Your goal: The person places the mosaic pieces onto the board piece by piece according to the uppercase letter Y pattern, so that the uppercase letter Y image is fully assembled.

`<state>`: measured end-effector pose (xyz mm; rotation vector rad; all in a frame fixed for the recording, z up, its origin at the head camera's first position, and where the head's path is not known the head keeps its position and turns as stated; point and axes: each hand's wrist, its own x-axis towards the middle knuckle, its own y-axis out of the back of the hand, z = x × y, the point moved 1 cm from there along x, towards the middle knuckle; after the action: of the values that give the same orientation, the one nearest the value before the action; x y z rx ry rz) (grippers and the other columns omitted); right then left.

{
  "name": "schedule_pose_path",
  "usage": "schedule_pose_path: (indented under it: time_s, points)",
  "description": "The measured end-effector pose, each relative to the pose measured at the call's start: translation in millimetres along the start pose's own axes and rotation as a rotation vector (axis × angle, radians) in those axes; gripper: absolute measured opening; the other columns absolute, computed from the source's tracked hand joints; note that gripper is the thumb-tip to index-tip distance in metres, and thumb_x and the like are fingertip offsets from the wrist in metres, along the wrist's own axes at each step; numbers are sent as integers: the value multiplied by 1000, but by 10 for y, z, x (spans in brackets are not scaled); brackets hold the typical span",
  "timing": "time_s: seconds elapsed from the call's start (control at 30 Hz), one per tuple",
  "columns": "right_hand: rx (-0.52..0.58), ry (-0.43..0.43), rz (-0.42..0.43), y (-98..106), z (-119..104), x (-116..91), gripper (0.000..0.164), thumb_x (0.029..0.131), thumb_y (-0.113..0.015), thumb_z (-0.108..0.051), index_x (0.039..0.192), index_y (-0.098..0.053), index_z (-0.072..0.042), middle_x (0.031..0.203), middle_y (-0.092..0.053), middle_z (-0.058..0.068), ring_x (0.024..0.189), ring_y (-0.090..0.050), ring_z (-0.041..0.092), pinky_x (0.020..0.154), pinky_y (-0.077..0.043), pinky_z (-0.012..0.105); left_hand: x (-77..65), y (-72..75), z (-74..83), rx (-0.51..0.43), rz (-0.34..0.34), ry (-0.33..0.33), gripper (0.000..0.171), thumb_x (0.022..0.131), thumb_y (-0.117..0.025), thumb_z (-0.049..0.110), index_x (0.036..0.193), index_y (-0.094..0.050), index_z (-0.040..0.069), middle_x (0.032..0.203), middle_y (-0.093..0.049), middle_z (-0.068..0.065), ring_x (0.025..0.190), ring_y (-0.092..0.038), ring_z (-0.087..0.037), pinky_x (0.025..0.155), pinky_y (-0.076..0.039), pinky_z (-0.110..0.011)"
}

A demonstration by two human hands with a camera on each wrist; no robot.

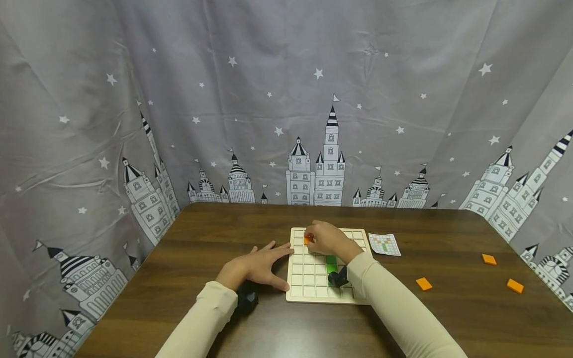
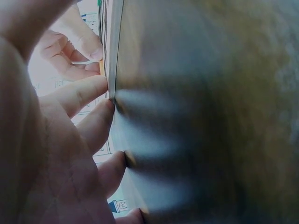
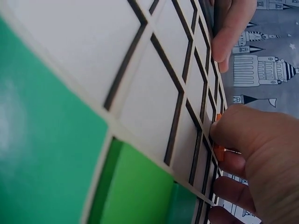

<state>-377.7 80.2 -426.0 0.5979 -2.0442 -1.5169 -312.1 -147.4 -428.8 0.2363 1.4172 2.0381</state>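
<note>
A pale wooden grid board (image 1: 309, 292) lies on the table, with a column of green tiles (image 1: 331, 267) set in its squares. At the far left part of the board, my right hand (image 1: 329, 239) pinches an orange square tile (image 3: 218, 151) between thumb and finger, at one of the squares. The fingers hide part of that tile, and the hand covers the squares behind it. My left hand (image 1: 261, 267) is spread flat on the table, its thumb and fingertips against the board's left edge.
Right of the board lies a paper card (image 1: 384, 244) printed with a coloured grid. Three loose orange tiles, one near the board (image 1: 424, 284), another farther back (image 1: 489, 259) and a third at the right (image 1: 515, 286), lie on the brown table (image 1: 215, 223). A grey curtain (image 1: 268, 74) hangs behind.
</note>
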Motion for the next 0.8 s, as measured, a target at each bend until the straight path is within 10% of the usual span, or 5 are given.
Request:
schedule_pose_path:
  time_s: [0.8]
  points:
    - [7, 10, 5, 7, -47, -17, 16, 89, -73, -11, 104, -72, -7, 92, -58, 5, 77, -51, 16, 73, -47, 33, 4, 2, 2, -5, 1, 11, 96, 79, -79, 58, 158, -37, 22, 167, -21, 1, 152, -10, -39, 110, -10, -75]
